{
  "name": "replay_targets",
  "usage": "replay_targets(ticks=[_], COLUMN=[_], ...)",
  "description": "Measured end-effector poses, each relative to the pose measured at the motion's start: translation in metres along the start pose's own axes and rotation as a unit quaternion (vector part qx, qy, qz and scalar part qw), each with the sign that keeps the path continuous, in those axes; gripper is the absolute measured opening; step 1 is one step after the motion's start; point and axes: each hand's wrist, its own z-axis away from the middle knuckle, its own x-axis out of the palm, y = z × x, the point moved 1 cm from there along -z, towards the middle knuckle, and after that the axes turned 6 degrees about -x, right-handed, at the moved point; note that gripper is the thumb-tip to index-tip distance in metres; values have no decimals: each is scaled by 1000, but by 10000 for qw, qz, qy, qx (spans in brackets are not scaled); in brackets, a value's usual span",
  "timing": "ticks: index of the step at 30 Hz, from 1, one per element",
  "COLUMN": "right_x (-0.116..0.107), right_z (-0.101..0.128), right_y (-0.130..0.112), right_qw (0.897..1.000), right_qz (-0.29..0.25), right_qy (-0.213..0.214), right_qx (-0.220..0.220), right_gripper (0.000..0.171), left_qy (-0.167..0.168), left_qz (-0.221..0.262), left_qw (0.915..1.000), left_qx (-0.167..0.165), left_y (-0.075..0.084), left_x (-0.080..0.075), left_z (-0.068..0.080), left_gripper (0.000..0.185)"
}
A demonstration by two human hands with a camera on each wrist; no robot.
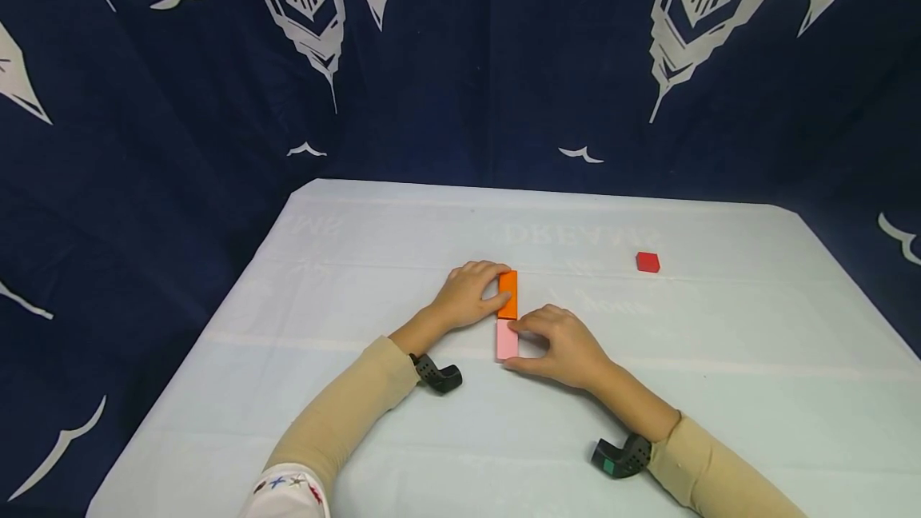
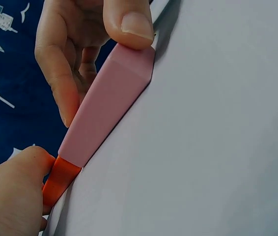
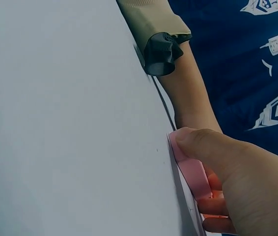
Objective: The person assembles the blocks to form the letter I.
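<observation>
An orange block [image 1: 508, 294] and a pink block [image 1: 507, 342] lie end to end in a line on the white table, the orange one farther away. My left hand [image 1: 471, 294] grips the orange block, its fingers at the far end and the thumb near the end by the pink block. With thumb and fingers my right hand [image 1: 564, 346] pinches the pink block lengthwise, the thumb on its near end. In the left wrist view the pink block [image 2: 107, 105] meets the orange block [image 2: 61, 181] end to end. The right wrist view has the pink block [image 3: 190, 169] under the right thumb.
A red block [image 1: 647, 262] lies alone at the back right of the white table [image 1: 360, 230]. Behind the table hangs a dark blue cloth [image 1: 432, 102] with pale building and bird prints. Each wrist carries a black camera mount [image 1: 622, 456].
</observation>
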Motion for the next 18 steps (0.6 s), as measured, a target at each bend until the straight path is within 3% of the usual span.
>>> replay_targets(ticks=[18], right_x=[1], right_z=[0], right_y=[0], right_qw=[9993], right_qz=[29], right_qy=[-104], right_qx=[349], right_gripper=[49], left_qy=[-42], left_qz=[-51], left_qw=[10000], left_qx=[-38], left_y=[1], left_x=[-2], left_z=[1], left_gripper=[46])
